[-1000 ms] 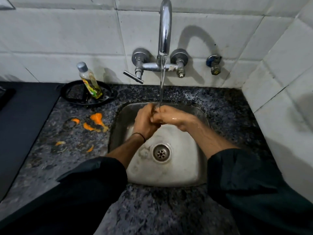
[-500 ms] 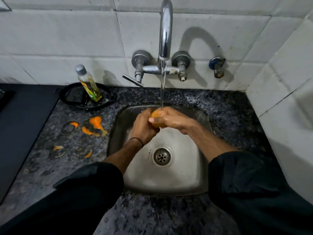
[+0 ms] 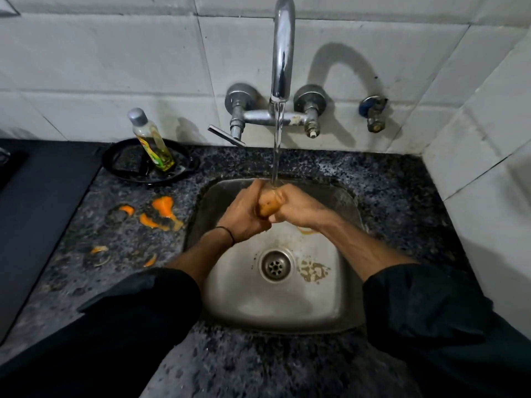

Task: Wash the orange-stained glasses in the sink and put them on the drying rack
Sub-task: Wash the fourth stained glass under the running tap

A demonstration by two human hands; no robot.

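A person's left hand [image 3: 244, 216] and right hand [image 3: 298, 209] each gripped one end of an orange-stained glass [image 3: 267, 204], held above the sink [image 3: 287, 314] in running water [image 3: 276, 150] from the tap [image 3: 283, 53]. Wet glass against wet skin made a slip the likeliest mishap, and a drop onto the steel below could chip or break it. No drying rack was in view.

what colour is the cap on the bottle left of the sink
Silver-grey cap on the clear bottle of yellow liquid; the head view shows it.
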